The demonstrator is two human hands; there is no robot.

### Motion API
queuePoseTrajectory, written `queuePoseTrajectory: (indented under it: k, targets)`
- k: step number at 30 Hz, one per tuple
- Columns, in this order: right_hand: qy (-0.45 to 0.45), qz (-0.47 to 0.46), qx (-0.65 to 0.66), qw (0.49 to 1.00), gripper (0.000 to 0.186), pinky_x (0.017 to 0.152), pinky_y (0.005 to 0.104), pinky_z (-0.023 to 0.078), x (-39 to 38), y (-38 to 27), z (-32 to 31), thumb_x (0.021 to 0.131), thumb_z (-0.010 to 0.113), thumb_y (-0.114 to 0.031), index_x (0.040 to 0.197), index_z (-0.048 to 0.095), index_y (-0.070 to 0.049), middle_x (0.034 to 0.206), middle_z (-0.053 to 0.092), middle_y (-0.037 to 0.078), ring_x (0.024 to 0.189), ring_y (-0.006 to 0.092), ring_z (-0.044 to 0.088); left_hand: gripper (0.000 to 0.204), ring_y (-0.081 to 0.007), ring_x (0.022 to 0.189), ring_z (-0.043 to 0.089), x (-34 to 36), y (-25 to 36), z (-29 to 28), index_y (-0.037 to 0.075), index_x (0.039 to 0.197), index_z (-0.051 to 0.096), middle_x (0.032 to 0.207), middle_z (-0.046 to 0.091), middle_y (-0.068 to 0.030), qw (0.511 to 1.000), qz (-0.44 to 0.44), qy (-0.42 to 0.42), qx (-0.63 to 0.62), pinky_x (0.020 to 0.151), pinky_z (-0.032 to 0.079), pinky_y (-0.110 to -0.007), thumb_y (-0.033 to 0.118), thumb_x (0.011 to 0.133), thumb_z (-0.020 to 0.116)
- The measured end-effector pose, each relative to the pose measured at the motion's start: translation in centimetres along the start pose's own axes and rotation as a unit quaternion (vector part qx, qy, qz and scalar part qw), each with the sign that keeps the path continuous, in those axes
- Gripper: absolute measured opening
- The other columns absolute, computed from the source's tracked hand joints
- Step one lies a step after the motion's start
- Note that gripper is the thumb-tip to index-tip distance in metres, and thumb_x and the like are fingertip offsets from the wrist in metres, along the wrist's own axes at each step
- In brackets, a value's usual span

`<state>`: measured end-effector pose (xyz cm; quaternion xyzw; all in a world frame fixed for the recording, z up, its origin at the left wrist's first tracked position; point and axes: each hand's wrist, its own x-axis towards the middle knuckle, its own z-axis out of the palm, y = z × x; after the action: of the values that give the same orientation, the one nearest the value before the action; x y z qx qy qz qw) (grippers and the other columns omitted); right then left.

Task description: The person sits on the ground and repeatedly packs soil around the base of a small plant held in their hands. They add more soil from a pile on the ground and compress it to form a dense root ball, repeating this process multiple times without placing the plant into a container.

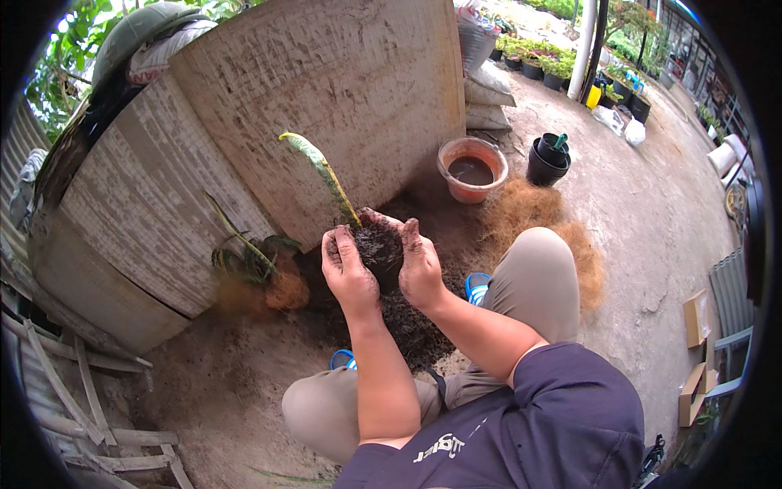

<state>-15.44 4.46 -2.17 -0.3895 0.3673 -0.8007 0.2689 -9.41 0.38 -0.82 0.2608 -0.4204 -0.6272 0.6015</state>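
Both my hands are cupped around the dark soil ball (379,244) of a plant. From this clump rises one long, narrow leaf (319,163), mottled green with yellow edges, like a snake plant's. My left hand (352,265) presses the soil from the left side. On the other side, my right hand (419,265) closes against it with the thumb up. Dark soil smears the fingers of both. Below the hands, a heap of loose dark soil (411,326) lies on the ground between my feet.
A second plant (252,253) with brown fibre at its base leans by the grey boards (326,90). Ahead to the right stand an orange basin (472,189) of murky water and stacked black pots (547,167). Brown coconut-like fibre (529,216) lies beside my knee. Cardboard boxes (696,326) sit far right.
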Motion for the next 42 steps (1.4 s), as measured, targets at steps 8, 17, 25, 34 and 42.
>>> queuePoseTrajectory:
  k: [8, 17, 25, 34, 42]
  targets:
    - [0.009, 0.012, 0.078, 0.997, 0.040, 0.096, 0.0284, 0.035, 1.5, -0.1, -0.5, 0.096, 0.034, -0.022, 0.121, 0.044, 0.008, 0.118, 0.053, 0.013, 0.108, 0.0162, 0.050, 0.018, -0.0063, 0.077, 0.043, 1.0, 0.6, 1.1, 0.001, 0.087, 0.050, 0.082, 0.050, 0.0010, 1.000, -0.002, 0.001, 0.002, 0.071, 0.036, -0.020, 0.017, 0.093, 0.046]
    - [0.013, 0.056, 0.079, 0.995, 0.031, 0.093, 0.0277, 0.038, 2.0, 0.9, -1.0, 0.091, 0.046, -0.008, 0.118, 0.048, 0.006, 0.115, 0.055, 0.013, 0.105, 0.0157, 0.051, 0.017, -0.0076, 0.083, 0.048, 1.7, -0.7, 0.7, 0.000, 0.093, 0.052, 0.090, 0.054, -0.0012, 1.000, -0.003, -0.005, 0.013, 0.076, 0.038, -0.021, 0.016, 0.092, 0.047]
    - [0.039, 0.052, 0.025, 0.998, 0.024, 0.087, 0.0250, 0.042, 2.0, -0.2, -1.5, 0.089, 0.052, -0.008, 0.109, 0.056, 0.005, 0.105, 0.060, 0.010, 0.097, 0.0120, 0.054, 0.017, -0.0067, 0.078, 0.045, 1.2, -0.5, 2.0, 0.002, 0.089, 0.050, 0.084, 0.050, 0.0008, 0.998, 0.013, -0.024, 0.058, 0.070, 0.037, -0.021, 0.017, 0.093, 0.045]
    - [0.061, 0.056, 0.032, 0.996, 0.022, 0.085, 0.0237, 0.043, 1.2, -1.5, -1.6, 0.087, 0.053, -0.005, 0.106, 0.057, 0.006, 0.102, 0.062, 0.010, 0.093, 0.0109, 0.055, 0.018, -0.0064, 0.075, 0.046, -0.4, 0.1, 3.1, 0.003, 0.087, 0.050, 0.082, 0.051, 0.0012, 0.999, 0.007, -0.023, 0.043, 0.067, 0.038, -0.021, 0.018, 0.094, 0.044]
    - [0.036, 0.030, 0.023, 0.999, 0.024, 0.080, 0.0236, 0.045, 0.9, -3.1, -1.0, 0.085, 0.056, -0.003, 0.107, 0.056, 0.006, 0.100, 0.061, 0.010, 0.089, 0.0104, 0.055, 0.028, -0.0119, 0.087, 0.052, -0.7, 0.6, 2.5, -0.001, 0.105, 0.051, 0.096, 0.056, -0.0041, 0.995, 0.036, -0.057, 0.071, 0.078, 0.042, -0.026, 0.023, 0.092, 0.047]
